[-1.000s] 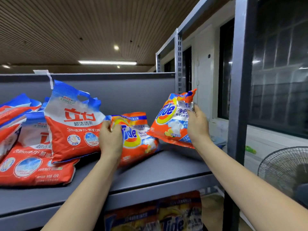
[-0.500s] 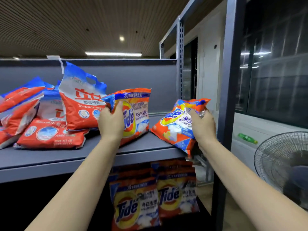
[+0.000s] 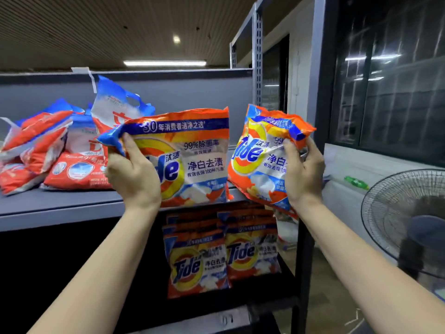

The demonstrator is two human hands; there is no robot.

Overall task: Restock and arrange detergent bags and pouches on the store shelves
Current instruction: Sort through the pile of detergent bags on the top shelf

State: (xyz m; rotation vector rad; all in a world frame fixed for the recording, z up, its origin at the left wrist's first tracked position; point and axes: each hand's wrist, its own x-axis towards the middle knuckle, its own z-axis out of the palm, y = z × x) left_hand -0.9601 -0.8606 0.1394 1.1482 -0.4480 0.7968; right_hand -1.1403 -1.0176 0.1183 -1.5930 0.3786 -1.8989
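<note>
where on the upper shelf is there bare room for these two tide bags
Bare grey upper shelf runs along its front edge, before the heaped red-and-blue detergent bags at left. That back-left corner is crowded. The right half is hidden behind the held orange Tide bags.

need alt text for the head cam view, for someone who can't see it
A person holds up two orange Tide detergent bags, one in the left hand and one in the right hand, before a grey store shelf. Red and blue detergent bags lie piled at left; more Tide bags stand on the shelf below.

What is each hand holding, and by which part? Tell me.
The left hand grips one Tide bag by its upper left corner. The right hand grips a second Tide bag by its upper right edge.
</note>
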